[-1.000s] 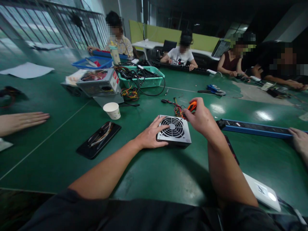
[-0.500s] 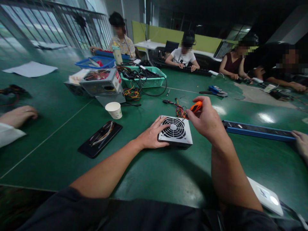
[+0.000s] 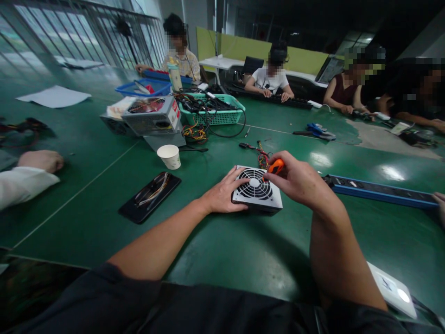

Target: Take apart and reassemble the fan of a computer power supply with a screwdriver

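A silver power supply (image 3: 257,197) lies on the green table in front of me, its round fan grille facing up. My left hand (image 3: 224,192) is closed around its left side, with the thumb low on the near edge and fingers over the top. Between the fingertips of my right hand (image 3: 301,181) is an orange-handled screwdriver (image 3: 276,166), held low over the grille's far right part. My fingers and the handle hide its tip. Coloured cables (image 3: 263,157) lie behind the power supply.
A paper cup (image 3: 169,157) and a black phone (image 3: 149,197) lie to the left. Behind are stacked power supplies (image 3: 153,116) and a green basket (image 3: 222,116) of cables. A blue power strip (image 3: 382,191) lies right. Another person's hand (image 3: 41,161) rests far left; people sit opposite.
My right hand has come down and a little left with the screwdriver, bringing the handle closer to the grille. My left hand keeps its hold. The view has shifted slightly.
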Tool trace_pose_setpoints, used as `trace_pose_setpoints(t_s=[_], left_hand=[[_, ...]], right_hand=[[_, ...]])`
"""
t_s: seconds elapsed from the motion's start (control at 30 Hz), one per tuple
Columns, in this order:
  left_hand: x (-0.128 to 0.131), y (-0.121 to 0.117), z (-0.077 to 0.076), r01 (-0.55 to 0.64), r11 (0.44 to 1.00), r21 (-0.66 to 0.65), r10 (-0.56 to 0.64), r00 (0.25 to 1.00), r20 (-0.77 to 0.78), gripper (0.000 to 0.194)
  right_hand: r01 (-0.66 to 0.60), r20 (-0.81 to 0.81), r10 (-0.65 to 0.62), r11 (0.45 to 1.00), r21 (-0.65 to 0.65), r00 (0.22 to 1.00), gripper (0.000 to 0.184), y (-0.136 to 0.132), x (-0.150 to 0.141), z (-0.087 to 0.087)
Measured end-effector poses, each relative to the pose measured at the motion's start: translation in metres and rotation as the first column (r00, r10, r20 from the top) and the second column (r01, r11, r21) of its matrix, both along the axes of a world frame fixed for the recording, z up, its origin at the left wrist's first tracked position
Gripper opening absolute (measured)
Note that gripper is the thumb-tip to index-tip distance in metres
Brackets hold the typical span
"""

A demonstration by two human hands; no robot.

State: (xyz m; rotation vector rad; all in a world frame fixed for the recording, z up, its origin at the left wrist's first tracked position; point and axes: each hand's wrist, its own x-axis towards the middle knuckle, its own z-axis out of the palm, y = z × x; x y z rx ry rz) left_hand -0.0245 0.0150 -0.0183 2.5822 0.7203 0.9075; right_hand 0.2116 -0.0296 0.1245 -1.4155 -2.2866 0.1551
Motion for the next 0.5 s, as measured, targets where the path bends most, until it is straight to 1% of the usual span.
trace_pose_setpoints(t_s=[0.13,0.33,0.4,0.5], left_hand=[[0.0002,-0.0004,0.0012,-0.002,1.000,0.009,0.002,1.000,-0.004,0.089],[-0.0004,0.0007,-0.0001,-0.004,1.000,0.012,0.004,1.000,-0.012,0.090],[-0.0006,0.0010,-0.0003,-0.001,1.000,0.024,0.001,1.000,-0.010,0.089],[-0.0009,0.0013,-0.0005,0.012,0.999,0.038,-0.012,1.000,-0.001,0.087]], right_hand=[[-0.040,0.029,0.040,0.999,0.008,0.999,0.032,0.0007,0.0008,-0.0011],[-0.035,0.053,0.034,0.999,0.019,0.998,0.031,-0.0004,0.0026,0.0000],[-0.004,0.012,0.003,1.000,0.025,1.000,0.035,-0.0009,0.0031,0.0005],[0.070,-0.156,-0.062,0.997,0.044,0.986,0.047,-0.0008,-0.0006,-0.0016]])
